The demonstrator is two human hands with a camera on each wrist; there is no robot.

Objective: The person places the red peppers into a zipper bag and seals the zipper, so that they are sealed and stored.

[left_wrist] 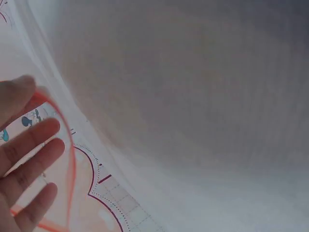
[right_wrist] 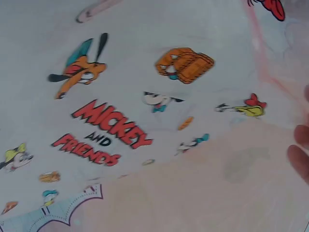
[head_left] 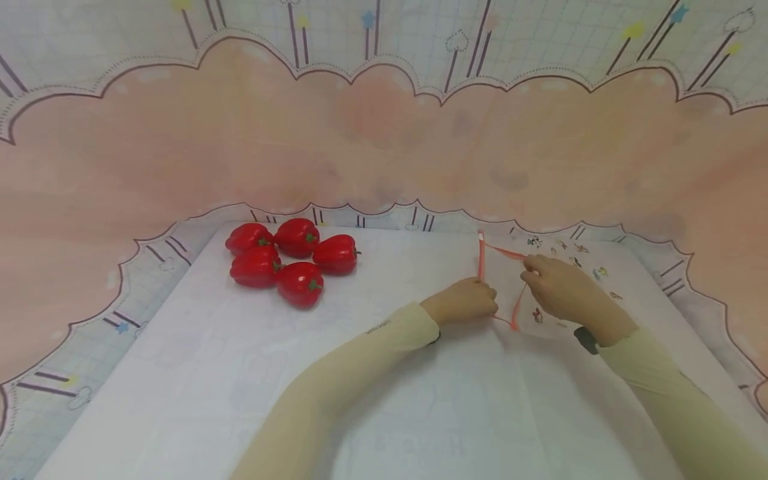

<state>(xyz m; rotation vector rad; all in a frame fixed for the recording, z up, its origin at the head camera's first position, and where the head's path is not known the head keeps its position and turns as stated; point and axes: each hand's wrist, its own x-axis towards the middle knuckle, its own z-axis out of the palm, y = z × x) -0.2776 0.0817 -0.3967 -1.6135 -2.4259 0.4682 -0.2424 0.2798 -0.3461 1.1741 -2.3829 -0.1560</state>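
A clear plastic bag with an orange-red edge [head_left: 482, 259] is at the right of the table in the head view, its mouth spread into a four-sided loop. My left hand [head_left: 462, 301] grips the near left of that edge. In the left wrist view, thumb and forefinger pinch the orange edge [left_wrist: 71, 159] while the other fingers [left_wrist: 36, 171] extend across the bag. With its fingertips, my right hand [head_left: 561, 287] pinches the rim's right side. Cartoon figures and red "Mickey and Friends" lettering [right_wrist: 111, 128] cover the bag in the right wrist view, where only fingertips [right_wrist: 301, 137] show.
Several glossy red bell peppers [head_left: 255, 267] with green stems lie clustered at the back left. A white cover [head_left: 384, 393] lies over the table. Behind and around it hangs a peach cloth [head_left: 360, 147] with scalloped borders.
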